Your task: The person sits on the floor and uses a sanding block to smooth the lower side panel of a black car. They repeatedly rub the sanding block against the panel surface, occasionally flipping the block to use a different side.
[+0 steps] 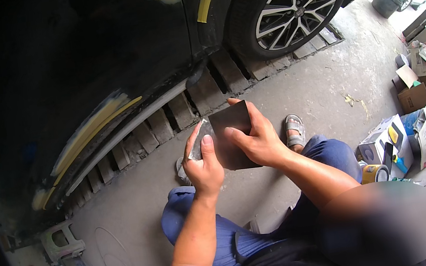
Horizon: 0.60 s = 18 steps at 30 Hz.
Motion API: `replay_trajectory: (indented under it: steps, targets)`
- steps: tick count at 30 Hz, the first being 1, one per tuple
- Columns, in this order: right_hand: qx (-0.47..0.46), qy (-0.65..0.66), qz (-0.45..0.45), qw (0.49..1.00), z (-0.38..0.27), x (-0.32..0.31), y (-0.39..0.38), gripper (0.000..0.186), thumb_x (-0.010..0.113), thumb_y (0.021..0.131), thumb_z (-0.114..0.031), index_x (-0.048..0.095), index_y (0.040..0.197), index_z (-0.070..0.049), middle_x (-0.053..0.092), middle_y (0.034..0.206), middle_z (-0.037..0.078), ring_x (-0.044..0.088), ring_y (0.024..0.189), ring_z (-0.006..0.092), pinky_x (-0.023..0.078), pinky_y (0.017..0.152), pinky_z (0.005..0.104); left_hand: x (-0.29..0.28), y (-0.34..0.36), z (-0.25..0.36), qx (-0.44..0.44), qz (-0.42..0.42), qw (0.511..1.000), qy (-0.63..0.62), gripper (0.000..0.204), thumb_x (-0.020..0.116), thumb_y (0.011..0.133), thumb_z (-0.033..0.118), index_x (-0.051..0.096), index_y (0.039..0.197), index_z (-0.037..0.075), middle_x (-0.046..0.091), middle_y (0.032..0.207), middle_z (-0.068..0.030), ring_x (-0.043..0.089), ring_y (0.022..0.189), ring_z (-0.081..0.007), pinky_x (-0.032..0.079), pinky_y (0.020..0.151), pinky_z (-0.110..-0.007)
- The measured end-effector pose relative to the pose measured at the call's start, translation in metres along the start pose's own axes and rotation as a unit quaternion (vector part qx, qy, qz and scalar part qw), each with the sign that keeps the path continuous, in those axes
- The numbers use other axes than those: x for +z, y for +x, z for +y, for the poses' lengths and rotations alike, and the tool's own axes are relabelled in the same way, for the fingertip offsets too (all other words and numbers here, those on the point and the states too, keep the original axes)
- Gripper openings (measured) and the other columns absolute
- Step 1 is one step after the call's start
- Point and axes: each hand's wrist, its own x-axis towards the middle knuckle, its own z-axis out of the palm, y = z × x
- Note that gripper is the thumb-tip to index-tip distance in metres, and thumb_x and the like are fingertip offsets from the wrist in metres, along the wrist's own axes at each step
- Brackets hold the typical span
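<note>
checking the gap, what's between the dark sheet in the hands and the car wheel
In the head view, only bare concrete floor and the edge of a slatted floor grating lie between the dark sheet and the car wheel; no tools there.

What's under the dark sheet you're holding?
Below the dark sheet, held by the left hand and right hand, lie concrete floor and blue-trousered knees. The sheet's underside is hidden.

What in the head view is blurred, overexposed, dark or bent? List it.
Head view: a smeared oval patch hides the lower right by the right forearm; daylight blows out the top right corner beyond the silver spoked alloy wheel; the glossy black car body sinks into darkness at left; the grey concrete floor edges bend near the rim.
</note>
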Motion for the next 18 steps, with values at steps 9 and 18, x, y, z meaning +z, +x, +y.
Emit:
replay_trajectory:
  steps: [9, 18]
  targets:
    - [-0.092, -0.013, 0.069, 0.993, 0.0, 0.002, 0.0, 0.057, 0.067, 0.086, -0.01, 0.041, 0.136, -0.002, 0.068, 0.1, 0.014, 0.067, 0.092, 0.0202, 0.051, 0.083, 0.0314, 0.006, -0.006, 0.002, 0.129, -0.027, 0.982, 0.135, 0.029, 0.054, 0.095, 0.012, 0.06, 0.118, -0.004, 0.066, 0.11, -0.0194, 0.065, 0.1, -0.0306, 0.05, 0.089, -0.036]
    - [-0.113, 0.03, 0.051, 0.992, -0.008, -0.009, 0.005, 0.054, 0.067, 0.086, -0.01, 0.043, 0.134, -0.001, 0.067, 0.101, 0.013, 0.067, 0.093, 0.02, 0.051, 0.083, 0.031, 0.003, -0.013, -0.004, 0.087, -0.056, 0.991, 0.085, 0.029, 0.056, 0.095, 0.01, 0.059, 0.119, -0.005, 0.066, 0.108, -0.0202, 0.066, 0.098, -0.031, 0.051, 0.087, -0.036]
